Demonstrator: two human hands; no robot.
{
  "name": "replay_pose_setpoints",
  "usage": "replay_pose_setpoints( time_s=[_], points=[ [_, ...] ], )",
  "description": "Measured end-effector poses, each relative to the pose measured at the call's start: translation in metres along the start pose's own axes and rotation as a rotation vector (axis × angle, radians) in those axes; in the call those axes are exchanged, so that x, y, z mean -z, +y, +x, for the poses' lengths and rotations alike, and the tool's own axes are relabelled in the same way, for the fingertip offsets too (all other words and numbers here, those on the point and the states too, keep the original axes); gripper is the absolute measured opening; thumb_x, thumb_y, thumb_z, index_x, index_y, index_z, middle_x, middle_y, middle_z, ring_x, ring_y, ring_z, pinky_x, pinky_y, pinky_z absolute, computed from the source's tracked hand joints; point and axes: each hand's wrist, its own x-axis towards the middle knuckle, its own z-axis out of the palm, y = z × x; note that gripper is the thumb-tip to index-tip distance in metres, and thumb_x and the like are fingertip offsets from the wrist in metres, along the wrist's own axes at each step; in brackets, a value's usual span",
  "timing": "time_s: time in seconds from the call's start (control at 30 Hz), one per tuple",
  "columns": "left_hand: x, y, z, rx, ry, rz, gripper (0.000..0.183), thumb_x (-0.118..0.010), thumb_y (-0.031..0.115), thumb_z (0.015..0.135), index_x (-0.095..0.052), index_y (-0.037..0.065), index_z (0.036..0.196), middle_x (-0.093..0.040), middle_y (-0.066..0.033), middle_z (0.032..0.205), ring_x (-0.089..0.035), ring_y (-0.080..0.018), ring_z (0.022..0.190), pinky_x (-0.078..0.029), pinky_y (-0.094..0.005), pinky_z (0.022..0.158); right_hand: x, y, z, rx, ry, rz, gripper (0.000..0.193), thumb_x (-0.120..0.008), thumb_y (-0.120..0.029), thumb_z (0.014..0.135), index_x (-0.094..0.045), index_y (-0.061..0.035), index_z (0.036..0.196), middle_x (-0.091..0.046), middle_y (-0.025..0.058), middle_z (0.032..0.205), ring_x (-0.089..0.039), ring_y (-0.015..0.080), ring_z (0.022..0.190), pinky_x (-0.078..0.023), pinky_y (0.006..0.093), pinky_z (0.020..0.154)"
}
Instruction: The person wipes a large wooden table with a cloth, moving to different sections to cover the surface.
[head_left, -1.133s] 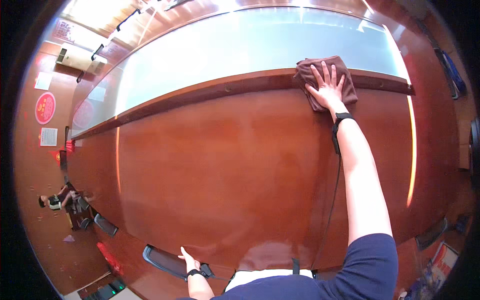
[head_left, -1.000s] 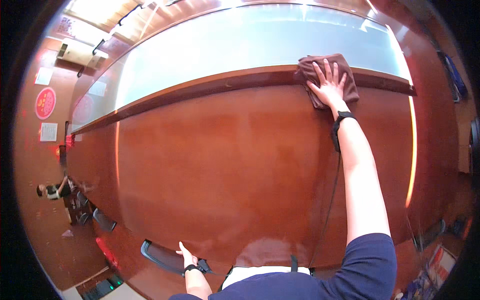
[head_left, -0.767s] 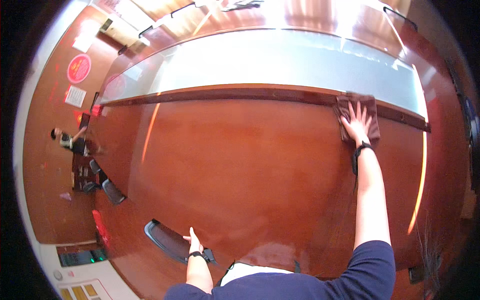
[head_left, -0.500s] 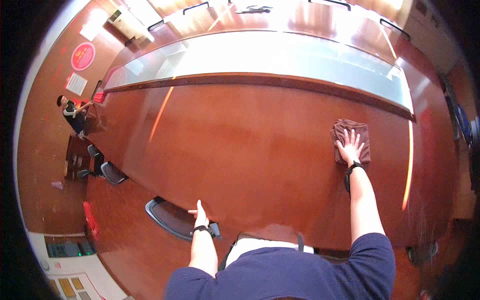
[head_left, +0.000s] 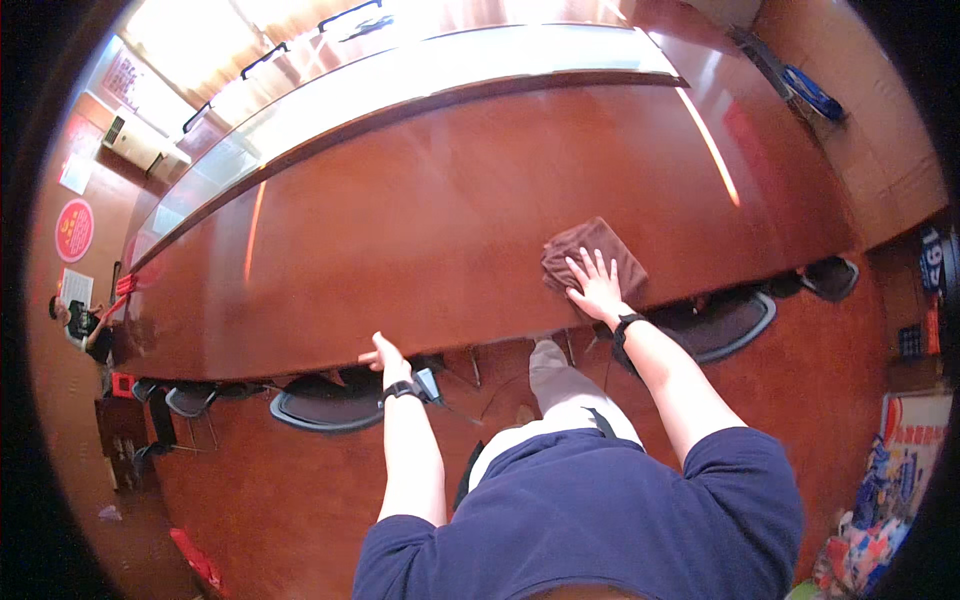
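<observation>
A folded brown cloth (head_left: 622, 256) lies on the long, glossy reddish-brown table (head_left: 420, 220), close to its near edge. My right hand (head_left: 598, 290) rests flat on the cloth with its fingers spread. Over the near edge, further left, hovers my left hand (head_left: 387, 358), its thumb stretched out and nothing in it; some of its fingers are hidden. Each wrist wears a black band, and a small light-blue box (head_left: 428, 384) sits beside the left one.
Dark chairs with grey rims (head_left: 335, 405) stand along the near side, and another chair (head_left: 715, 325) is right of my legs. A glass-like panel (head_left: 400, 85) runs along the table's middle. Another person (head_left: 85, 325) stands at the far left end, by a red object (head_left: 124, 285).
My view has turned to the right. The cloth under my right hand is now closer to the near table edge and to my body. The left hand remains at the edge.
</observation>
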Motion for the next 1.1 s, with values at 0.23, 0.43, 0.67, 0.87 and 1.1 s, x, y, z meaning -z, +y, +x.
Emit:
replay_pose_setpoints(
  time_s=[0.23,0.43,0.67,0.87,1.1],
  points=[
    [0.0,-0.03,-0.09,-0.753,-0.168,0.462,0.071,-0.066,0.024,0.077,-0.034,0.001,0.136,-0.024,-0.0305,0.144,-0.028,-0.0437,0.133,-0.028,-0.0463,0.109,0.021,-0.004,-0.088,-0.101,0.206,0.487,0.048,-0.055,-0.029,0.088,-0.048,-0.0137,0.133,-0.054,0.0157,0.129,-0.051,0.0311,0.119,-0.042,0.0404,0.099],
    [-0.028,-0.069,-0.179,-0.93,-0.504,0.652,0.059,-0.064,0.03,0.079,-0.046,0.006,0.129,-0.036,-0.0192,0.142,-0.037,-0.0357,0.129,-0.032,-0.0453,0.107,0.039,0.066,-0.165,-0.304,0.278,0.895,0.025,-0.054,-0.021,0.09,-0.065,-0.0045,0.105,-0.071,0.0128,0.091,-0.069,0.0194,0.086,-0.052,0.0315,0.077],
    [-0.117,-0.083,-0.275,-1.093,-0.748,0.689,0.061,-0.063,0.032,0.078,-0.045,0.009,0.132,-0.038,-0.0186,0.14,-0.037,-0.0352,0.129,-0.032,-0.0464,0.106,0.043,0.164,-0.257,-0.405,0.402,1.105,0.022,-0.053,-0.016,0.093,-0.064,-0.0025,0.106,-0.07,0.0073,0.088,-0.065,0.0131,0.081,-0.051,0.0275,0.076],
    [-0.191,-0.062,-0.333,-0.882,-0.597,1.226,0.081,-0.054,0.064,0.078,-0.028,0.028,0.147,-0.008,-0.0228,0.153,-0.012,-0.0513,0.136,-0.019,-0.0576,0.109,0.04,0.279,-0.366,-0.616,0.326,1.043,0.024,-0.053,-0.016,0.093,-0.063,-0.0034,0.111,-0.07,0.0103,0.096,-0.066,0.0174,0.093,-0.051,0.0305,0.082],
    [-0.224,-0.048,-0.473,-0.51,-0.741,1.225,0.095,-0.056,0.067,0.074,-0.019,0.024,0.149,-0.006,-0.0293,0.151,-0.014,-0.0505,0.137,-0.019,-0.057,0.109,0.008,0.415,-0.438,-0.796,0.229,1.005,0.024,-0.051,-0.015,0.093,-0.063,-0.0031,0.111,-0.07,0.0088,0.096,-0.066,0.0169,0.09,-0.051,0.0303,0.08]
  ],
)
